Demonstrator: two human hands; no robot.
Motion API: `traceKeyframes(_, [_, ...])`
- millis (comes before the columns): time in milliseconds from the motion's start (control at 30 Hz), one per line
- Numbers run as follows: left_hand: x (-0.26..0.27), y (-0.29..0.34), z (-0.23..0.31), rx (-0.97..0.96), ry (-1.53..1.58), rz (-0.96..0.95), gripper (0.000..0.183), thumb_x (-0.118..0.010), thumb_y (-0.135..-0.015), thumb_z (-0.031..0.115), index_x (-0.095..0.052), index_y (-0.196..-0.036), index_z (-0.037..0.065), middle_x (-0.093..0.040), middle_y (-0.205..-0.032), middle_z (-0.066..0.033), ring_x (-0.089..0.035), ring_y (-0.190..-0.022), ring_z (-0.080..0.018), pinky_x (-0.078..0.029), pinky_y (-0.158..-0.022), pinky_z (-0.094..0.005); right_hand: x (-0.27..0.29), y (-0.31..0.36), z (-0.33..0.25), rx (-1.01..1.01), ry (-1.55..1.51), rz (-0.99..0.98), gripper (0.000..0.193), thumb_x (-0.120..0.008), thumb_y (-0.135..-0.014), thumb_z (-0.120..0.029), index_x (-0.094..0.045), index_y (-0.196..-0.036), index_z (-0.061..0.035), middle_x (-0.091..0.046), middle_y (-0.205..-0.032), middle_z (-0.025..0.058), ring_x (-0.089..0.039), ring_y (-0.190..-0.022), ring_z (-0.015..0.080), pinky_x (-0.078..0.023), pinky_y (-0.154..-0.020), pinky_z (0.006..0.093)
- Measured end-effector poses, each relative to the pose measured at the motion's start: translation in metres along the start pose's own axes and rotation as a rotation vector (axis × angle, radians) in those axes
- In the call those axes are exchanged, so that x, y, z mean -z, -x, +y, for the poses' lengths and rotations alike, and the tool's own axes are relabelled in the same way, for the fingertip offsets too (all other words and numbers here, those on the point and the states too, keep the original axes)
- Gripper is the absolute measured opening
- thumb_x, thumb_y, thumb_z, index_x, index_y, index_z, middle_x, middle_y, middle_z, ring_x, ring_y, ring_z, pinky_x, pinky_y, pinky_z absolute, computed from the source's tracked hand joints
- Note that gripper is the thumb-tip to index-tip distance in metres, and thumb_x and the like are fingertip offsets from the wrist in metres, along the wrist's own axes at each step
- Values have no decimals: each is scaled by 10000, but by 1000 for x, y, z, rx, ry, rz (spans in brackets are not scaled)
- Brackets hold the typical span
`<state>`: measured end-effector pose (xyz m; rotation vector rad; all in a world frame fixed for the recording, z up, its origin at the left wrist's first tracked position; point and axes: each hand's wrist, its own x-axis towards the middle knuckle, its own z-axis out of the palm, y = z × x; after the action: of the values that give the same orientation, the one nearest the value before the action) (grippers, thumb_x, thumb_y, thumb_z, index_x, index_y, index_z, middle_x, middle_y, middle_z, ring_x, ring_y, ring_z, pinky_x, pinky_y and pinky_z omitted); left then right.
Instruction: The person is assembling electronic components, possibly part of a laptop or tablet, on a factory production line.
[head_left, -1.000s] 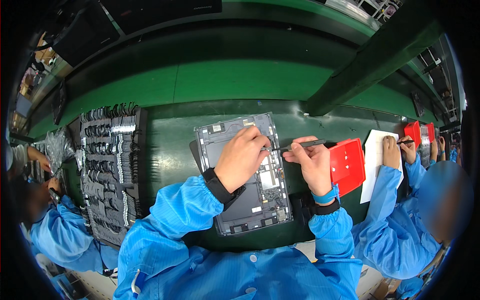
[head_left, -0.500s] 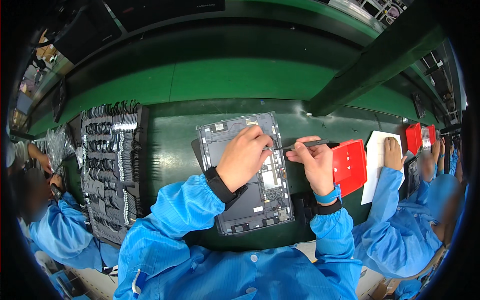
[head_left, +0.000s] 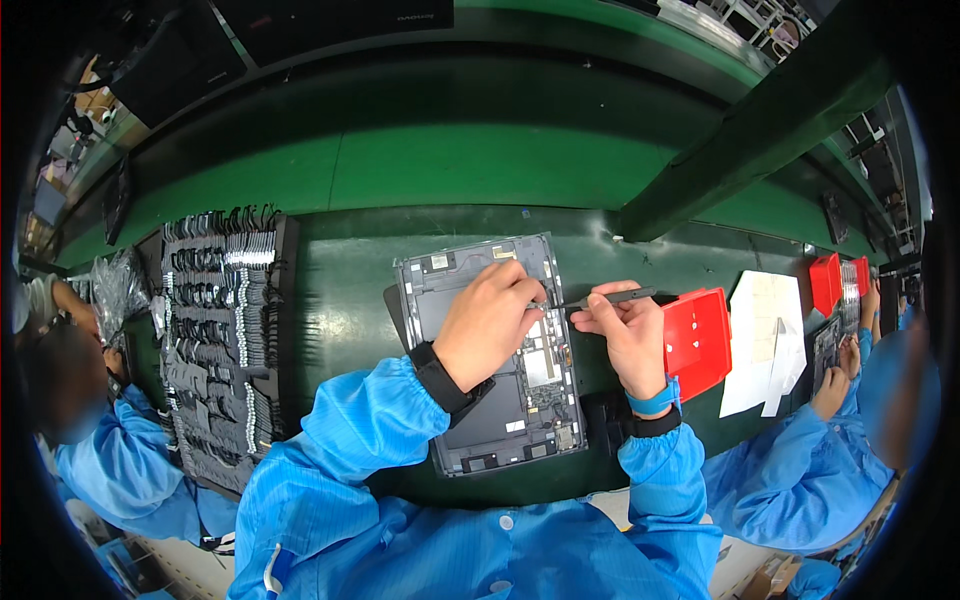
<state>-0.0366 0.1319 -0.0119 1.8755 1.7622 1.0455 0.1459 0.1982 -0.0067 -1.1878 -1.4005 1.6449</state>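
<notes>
An opened tablet-like device [head_left: 483, 415] lies before me on the table, its dark inner panel and a circuit board along the right side exposed. My left hand [head_left: 487, 328] rests over its upper middle, fingers pinched together at the board's edge; whatever small part is between them is hidden. Dark tweezers [head_left: 628, 296] are gripped in my right hand [head_left: 634, 345], just right of the device, with their tip pointing left towards the left fingertips. Black bands circle both my wrists, and a blue band is on the right one too.
Left of the device stands a dark tray [head_left: 287, 330] packed with rows of small flat parts. A red bin [head_left: 705, 372] holding a few small white pieces sits right of my right hand, beside white paper [head_left: 755, 330]. Co-workers sit on both sides. A green post [head_left: 720, 150] rises behind.
The right-hand co-worker's hand has left the white paper and is now at a dark device farther right. A narrow white strip shows on the paper. My hands have barely moved.
</notes>
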Motion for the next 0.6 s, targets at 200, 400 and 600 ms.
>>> traceKeyframes(200, [0,0,0,-5,9,5,149,-697,-745,76,-646,-881,47,-554,-858,-92,-571,-847,-295,-480,-740,-391,-1,-2,-1,24,26,-5,132,-587,-904,-26,-553,-996,63,-647,-857,122,-685,-768,189,-578,-690,265])
traceKeyframes(400, [-1,0,-4,-69,105,14,195,-697,-742,41,-671,-934,67,-523,-865,-80,-548,-812,-268,-466,-717,-367,1,-5,1,2,-11,-25,118,-584,-905,-22,-562,-983,64,-649,-852,126,-686,-765,193,-581,-695,272])
traceKeyframes(600, [-4,4,-4,-108,1,-13,211,-692,-741,36,-685,-947,85,-497,-864,-65,-529,-842,-255,-466,-721,-353,-2,-3,0,29,12,-24,124,-582,-905,-22,-558,-982,71,-648,-843,128,-686,-759,192,-581,-689,271])
